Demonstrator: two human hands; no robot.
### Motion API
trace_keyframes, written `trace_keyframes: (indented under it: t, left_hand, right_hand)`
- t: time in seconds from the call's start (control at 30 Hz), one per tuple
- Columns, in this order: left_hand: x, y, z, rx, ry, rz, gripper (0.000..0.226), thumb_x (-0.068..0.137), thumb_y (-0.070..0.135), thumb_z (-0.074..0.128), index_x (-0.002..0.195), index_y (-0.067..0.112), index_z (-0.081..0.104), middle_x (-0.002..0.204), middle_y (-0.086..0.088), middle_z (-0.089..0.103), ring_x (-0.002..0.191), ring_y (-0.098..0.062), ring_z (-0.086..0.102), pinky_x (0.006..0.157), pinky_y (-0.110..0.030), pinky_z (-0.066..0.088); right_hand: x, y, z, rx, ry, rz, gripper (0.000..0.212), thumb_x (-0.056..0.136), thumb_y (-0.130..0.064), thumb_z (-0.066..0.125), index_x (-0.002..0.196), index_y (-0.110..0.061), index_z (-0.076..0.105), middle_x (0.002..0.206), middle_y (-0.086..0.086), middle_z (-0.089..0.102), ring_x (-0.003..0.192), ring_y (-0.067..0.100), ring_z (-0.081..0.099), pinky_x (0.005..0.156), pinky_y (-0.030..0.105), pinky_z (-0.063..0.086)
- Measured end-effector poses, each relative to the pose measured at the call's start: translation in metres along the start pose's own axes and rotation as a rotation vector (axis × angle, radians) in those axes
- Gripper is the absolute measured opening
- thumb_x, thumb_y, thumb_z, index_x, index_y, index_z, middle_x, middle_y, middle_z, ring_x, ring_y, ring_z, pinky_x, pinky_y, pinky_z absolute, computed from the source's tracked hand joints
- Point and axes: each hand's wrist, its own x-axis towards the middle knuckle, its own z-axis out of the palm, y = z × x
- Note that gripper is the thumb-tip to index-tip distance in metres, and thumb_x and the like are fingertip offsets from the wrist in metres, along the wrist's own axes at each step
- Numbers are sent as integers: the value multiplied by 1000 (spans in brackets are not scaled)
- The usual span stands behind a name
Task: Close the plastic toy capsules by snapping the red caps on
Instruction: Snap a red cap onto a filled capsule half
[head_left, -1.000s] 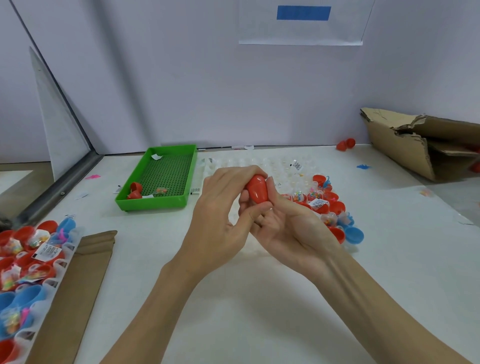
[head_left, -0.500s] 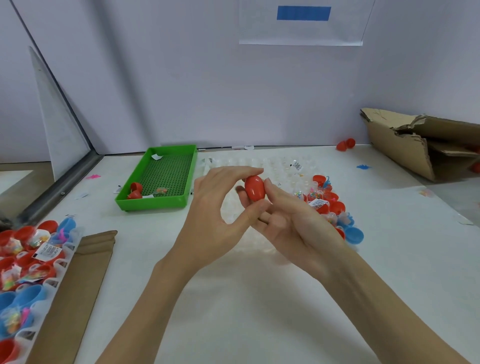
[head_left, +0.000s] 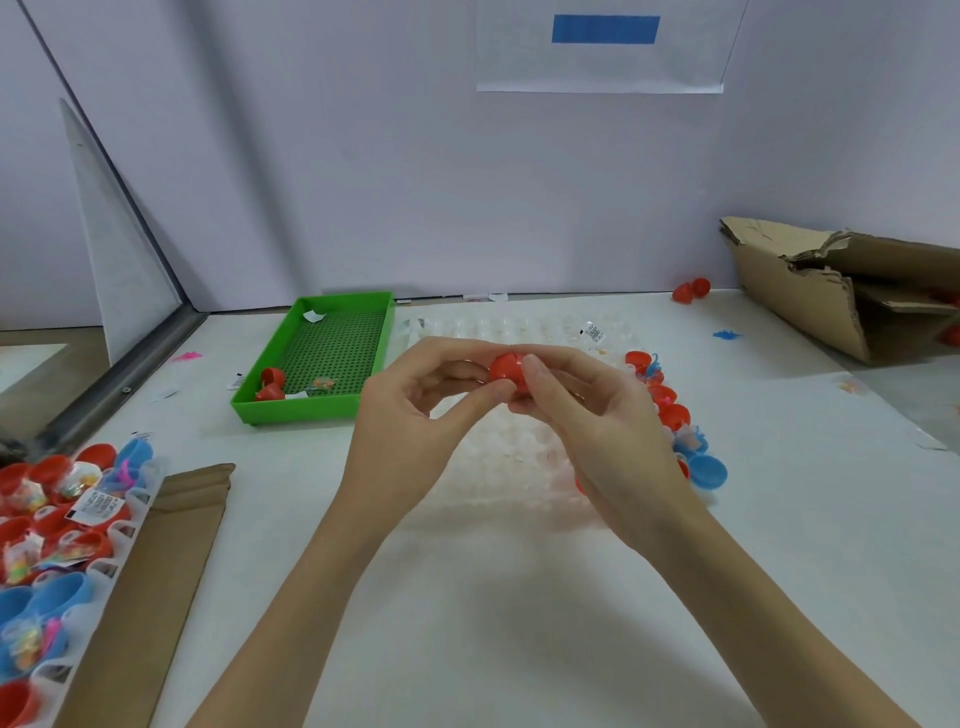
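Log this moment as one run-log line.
step: closing capsule | left hand: pinches red capsule | right hand: grips same capsule | position: held above clear tray | seam: visible, closure state unclear

I hold a small red plastic egg-shaped capsule between both hands above a clear plastic blister tray on the white table. My left hand pinches it with thumb and fingers; my right hand grips it from the other side. A green perforated plastic tray sits beyond on the left, a torn brown cardboard box far right, and open red and blue capsule halves crowd the near left.
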Motion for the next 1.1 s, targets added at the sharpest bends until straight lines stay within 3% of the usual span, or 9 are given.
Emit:
trace_keyframes:
  t: [0.17,0.3,0.53,0.67,0.77,0.97,1.1]
  left_hand:
    - [-1,4,0,-118,26,-65,25,86,4,81,110,11,78,97,-4,81,95,-20,78,87,-21,58]
    - [-1,5,0,-95,18,-59,26,88,5,79,113,12,78,101,-4,80,97,-17,76,88,-20,56]
    - [-1,6,0,-99,-35,-77,28,91,2,76,116,15,77,111,-7,78,105,-20,76,91,-21,56]
    - [-2,8,0,-118,-41,-77,29,94,1,74,118,16,76,110,-5,79,104,-17,76,90,-18,55]
    - [-3,10,1,-130,-34,-74,29,94,3,74,119,18,76,105,-2,80,101,-14,76,89,-17,55]
    - [-3,8,5,-163,17,-104,25,94,9,75,116,20,77,106,0,80,104,-19,76,92,-21,56]
    - [-3,6,6,-229,13,-171,23,94,12,74,117,16,77,109,-2,80,103,-22,77,92,-23,57]
  right_hand:
    - [-1,-4,-3,-12,-26,-60,17,99,-19,66,112,-25,74,100,-7,79,96,12,75,82,13,55]
    - [-2,-4,-3,-72,-18,-95,22,101,-16,63,119,-21,73,99,-4,79,94,13,75,84,15,55]
    - [-1,0,-1,-169,34,-180,29,97,-16,68,125,-24,72,114,2,73,94,11,74,83,14,55]
    - [0,0,-3,-186,48,-194,28,93,-22,73,120,-32,72,109,-8,75,98,11,74,85,17,57]
    - [-1,-1,-2,-196,80,-273,23,92,-18,74,114,-27,73,103,-5,76,93,12,75,80,15,57]
    - [-3,9,2,-556,101,-451,38,104,-15,55,142,-14,57,117,1,62,100,11,65,84,14,54]
    - [-5,18,8,-764,119,-478,54,94,-19,71,145,-14,51,118,-4,53,100,1,57,84,9,47]
